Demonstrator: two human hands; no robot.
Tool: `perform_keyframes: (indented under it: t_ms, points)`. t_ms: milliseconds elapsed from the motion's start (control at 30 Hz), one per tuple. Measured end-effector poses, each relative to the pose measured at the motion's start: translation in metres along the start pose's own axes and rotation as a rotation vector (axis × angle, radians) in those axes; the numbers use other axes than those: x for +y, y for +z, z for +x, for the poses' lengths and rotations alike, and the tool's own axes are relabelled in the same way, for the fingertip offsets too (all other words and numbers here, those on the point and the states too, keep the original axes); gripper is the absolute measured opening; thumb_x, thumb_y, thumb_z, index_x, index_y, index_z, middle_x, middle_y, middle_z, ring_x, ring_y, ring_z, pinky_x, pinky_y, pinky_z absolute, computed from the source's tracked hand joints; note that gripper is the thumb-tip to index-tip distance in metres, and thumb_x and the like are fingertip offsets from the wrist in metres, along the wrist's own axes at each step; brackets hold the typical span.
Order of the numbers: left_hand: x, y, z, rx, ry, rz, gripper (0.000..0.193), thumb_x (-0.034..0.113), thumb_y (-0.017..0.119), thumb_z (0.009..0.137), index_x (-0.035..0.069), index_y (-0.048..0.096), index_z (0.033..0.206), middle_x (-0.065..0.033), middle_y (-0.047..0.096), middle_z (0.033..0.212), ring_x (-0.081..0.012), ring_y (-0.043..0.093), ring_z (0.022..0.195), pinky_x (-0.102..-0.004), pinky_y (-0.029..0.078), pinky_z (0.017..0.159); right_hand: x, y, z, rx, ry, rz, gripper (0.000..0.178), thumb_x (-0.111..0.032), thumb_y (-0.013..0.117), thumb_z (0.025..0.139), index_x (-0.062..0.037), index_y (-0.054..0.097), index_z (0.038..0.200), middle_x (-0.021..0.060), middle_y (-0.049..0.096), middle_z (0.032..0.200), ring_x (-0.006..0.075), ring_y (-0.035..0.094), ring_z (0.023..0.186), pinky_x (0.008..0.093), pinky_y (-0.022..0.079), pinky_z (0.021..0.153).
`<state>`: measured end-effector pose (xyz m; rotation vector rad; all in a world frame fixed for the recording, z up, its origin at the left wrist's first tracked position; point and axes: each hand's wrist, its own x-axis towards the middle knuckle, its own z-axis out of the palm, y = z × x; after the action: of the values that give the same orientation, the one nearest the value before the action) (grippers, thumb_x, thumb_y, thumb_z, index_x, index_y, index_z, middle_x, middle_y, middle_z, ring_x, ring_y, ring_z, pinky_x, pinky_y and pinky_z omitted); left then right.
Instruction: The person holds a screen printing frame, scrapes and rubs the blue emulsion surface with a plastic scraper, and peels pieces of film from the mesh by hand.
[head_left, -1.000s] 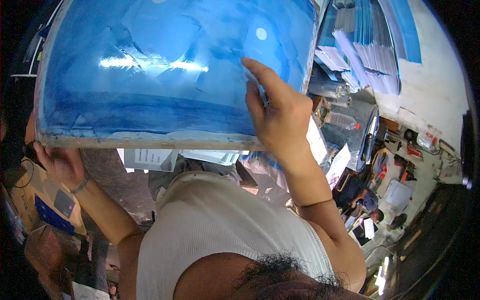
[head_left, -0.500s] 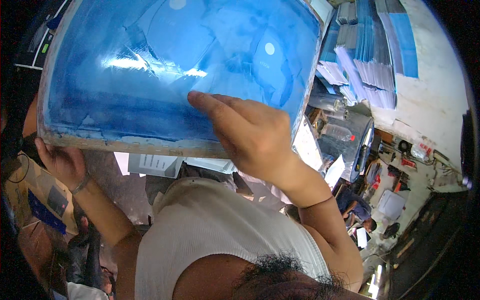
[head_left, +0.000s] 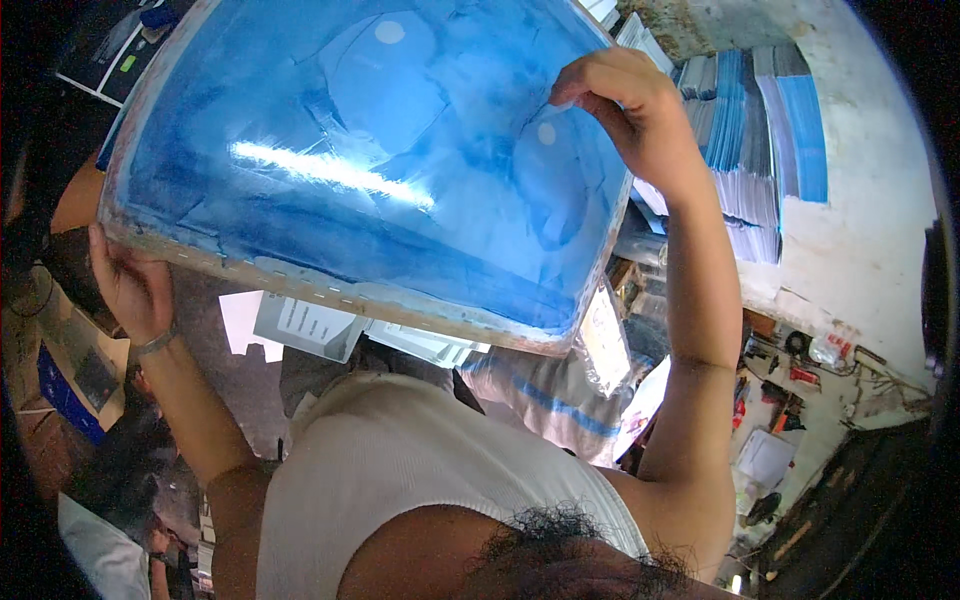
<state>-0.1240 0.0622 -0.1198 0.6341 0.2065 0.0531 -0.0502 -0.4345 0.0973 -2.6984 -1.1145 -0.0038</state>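
Note:
A blue-coated printing screen (head_left: 430,240) in a wooden frame is tilted up before me, with glare across its mesh. Two pale round spots and paler blue patches show on it. My left hand (head_left: 135,285) grips the frame's lower left corner, its far fingers hidden behind the frame. Over the upper right part of the mesh, my right hand (head_left: 640,110) has thumb and fingertips pinched together, close to one pale spot. Whatever those fingertips hold, if anything, is too small to make out.
Stacks of blue and grey printed sheets (head_left: 740,150) stand at the right by a wall. Below the frame lie grey printed sheets (head_left: 305,325) and a striped cloth (head_left: 550,400). Cardboard (head_left: 85,350) is at the left; tools and cables (head_left: 790,390) clutter the right side.
My right hand has moved up and right, from the mesh's lower middle to its upper right. The screen has tilted, its right side now lower. My left hand keeps its corner.

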Motion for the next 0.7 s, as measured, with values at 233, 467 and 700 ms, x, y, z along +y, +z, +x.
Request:
perform_keyframes:
  t_ms: [233,467,700]
  points:
    - [0.001,-0.001,0.0,-0.099,-0.043,0.006,0.045,0.036,0.043,0.105,0.001,0.055,0.131,-0.0132,0.06,0.133,-0.0244,0.056,0.124,-0.0415,0.04,0.108,0.029,0.006,0.01,-0.093,-0.109,0.016,0.008,-0.004,0.071,0.079,-0.0098,0.068,0.084,0.0037,0.07,0.089,0.0258,0.066,0.088,0.0387,0.049,0.081]
    - [0.0,-0.009,0.001,-0.004,-0.019,0.041,0.047,0.04,0.044,0.103,0.006,0.055,0.134,-0.0097,0.059,0.136,-0.026,0.054,0.124,-0.0426,0.038,0.109,0.021,0.015,0.014,-0.138,-0.106,0.006,0.008,-0.004,0.07,0.079,-0.0106,0.067,0.084,0.0037,0.067,0.088,0.0253,0.063,0.092,0.0393,0.047,0.086]
    - [0.0,-0.003,0.001,0.065,-0.017,0.097,0.045,0.039,0.042,0.104,0.007,0.055,0.134,-0.0095,0.059,0.135,-0.0255,0.054,0.124,-0.0421,0.039,0.108,0.025,0.04,0.026,-0.037,-0.097,0.059,0.009,-0.005,0.07,0.078,-0.0106,0.069,0.085,0.0068,0.069,0.087,0.0285,0.065,0.088,0.0399,0.05,0.079]
